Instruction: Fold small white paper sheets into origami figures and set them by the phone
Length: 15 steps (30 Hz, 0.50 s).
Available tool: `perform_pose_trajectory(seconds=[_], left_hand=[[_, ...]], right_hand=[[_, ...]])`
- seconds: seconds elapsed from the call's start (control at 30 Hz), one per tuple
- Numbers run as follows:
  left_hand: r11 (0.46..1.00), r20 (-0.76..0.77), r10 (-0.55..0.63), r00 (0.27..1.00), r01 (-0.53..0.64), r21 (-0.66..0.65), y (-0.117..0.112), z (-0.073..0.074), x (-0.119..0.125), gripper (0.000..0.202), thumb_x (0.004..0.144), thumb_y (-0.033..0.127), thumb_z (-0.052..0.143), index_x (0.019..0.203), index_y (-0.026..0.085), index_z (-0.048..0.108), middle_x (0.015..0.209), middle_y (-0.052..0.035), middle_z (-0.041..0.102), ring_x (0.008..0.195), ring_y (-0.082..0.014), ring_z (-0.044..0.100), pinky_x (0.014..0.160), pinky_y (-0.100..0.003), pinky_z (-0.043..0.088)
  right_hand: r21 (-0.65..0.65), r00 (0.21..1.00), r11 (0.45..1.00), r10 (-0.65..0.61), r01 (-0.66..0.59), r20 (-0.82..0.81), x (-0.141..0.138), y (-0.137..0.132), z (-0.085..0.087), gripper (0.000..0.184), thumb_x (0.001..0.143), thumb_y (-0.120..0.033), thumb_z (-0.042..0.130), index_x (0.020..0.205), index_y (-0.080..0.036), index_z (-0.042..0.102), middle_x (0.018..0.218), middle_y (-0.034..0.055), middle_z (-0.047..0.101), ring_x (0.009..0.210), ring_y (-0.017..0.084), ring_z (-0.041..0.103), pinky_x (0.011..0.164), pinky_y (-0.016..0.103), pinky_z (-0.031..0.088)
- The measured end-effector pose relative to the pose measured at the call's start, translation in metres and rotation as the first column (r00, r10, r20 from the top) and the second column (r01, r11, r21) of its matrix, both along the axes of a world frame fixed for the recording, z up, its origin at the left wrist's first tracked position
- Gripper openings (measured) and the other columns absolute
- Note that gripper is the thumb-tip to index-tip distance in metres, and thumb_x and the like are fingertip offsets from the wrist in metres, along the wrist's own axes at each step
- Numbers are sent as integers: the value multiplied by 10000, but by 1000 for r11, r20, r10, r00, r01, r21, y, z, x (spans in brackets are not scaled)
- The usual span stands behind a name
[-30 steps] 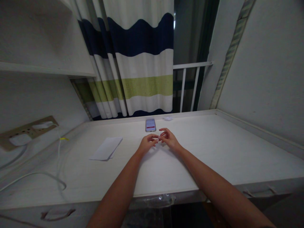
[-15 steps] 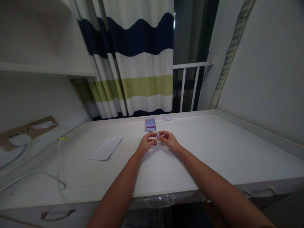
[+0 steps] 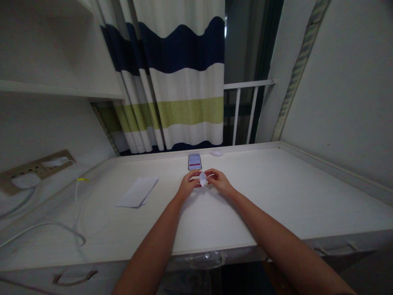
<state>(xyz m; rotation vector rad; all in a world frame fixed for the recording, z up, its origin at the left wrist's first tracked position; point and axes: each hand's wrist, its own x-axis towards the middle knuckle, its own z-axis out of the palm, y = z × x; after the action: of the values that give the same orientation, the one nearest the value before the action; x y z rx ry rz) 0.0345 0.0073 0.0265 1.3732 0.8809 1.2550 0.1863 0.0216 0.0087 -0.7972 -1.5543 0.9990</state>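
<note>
Between my two hands is a small piece of folded white paper (image 3: 202,179), its diamond-shaped face turned towards me. My left hand (image 3: 188,185) pinches its left side with thumb and fingers. On the opposite side, the fingertips of my right hand (image 3: 220,182) grip the paper's right edge. Both hands are low over the white desk, just in front of a phone (image 3: 194,161) with a lit screen. How the folds run at the back of the paper is hidden.
Some white paper sheets (image 3: 138,192) lie on the desk (image 3: 129,233) to the left. A small crumpled white piece (image 3: 217,153) is near the back edge. Further left, a power strip (image 3: 37,169) has plugs and a white cable (image 3: 55,223) trailing across the desk.
The folded paper was narrow and edge-on; it has turned, showing a wider diamond face. Both hands have stayed nearly in place, with only slight finger movement.
</note>
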Motion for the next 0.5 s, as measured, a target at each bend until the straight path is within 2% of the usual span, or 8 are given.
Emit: perform_pose_trajectory(seconds=[0.23,0.5], left_hand=[[1000,69,21,997,-20,-15,0,0,-1,226,535,200,626,747,129,599,839,-44,604,730,-169,579,674,-335,486],[1000,119,27,992,-27,-3,3,-1,-3,177,537,189,597,698,122,626,896,-70,605,812,-188,566,704,-324,474]], right_hand=[[-23,1000,1000,4,-4,-8,0,-3,4,235,612,-327,617,773,-156,613,786,38,612,592,108,544,573,256,453],[-59,999,997,41,-41,-5,0,-6,8,260,646,-327,579,828,-151,642,733,42,638,619,120,561,576,254,447]])
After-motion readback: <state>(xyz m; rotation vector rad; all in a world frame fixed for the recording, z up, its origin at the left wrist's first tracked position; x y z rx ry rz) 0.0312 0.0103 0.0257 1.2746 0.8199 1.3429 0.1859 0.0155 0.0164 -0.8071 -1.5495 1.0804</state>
